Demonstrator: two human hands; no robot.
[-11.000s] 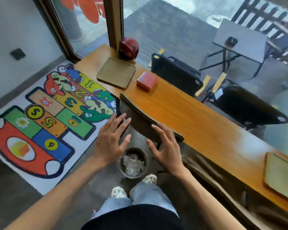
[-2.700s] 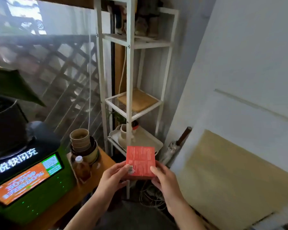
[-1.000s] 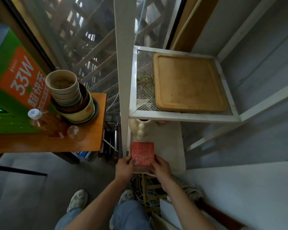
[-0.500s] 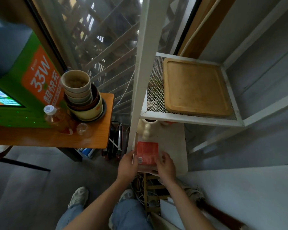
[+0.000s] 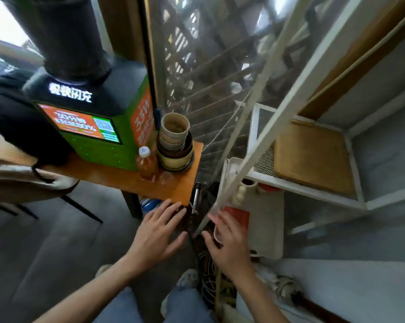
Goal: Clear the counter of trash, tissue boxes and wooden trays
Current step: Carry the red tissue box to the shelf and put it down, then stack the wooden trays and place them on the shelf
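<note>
Tissue box (image 5: 237, 216), red, now lies released on the white lower shelf tray (image 5: 266, 229) beneath the stored wooden tray (image 5: 313, 159), both hands, left hand (image 5: 159, 231) and right hand (image 5: 227, 241), withdrawn with fingers spread and empty, so this item appears cleared.

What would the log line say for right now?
left hand: open, empty | right hand: open, empty | red tissue box: lying on white lower shelf tray | wooden tray: on mesh shelf
</note>
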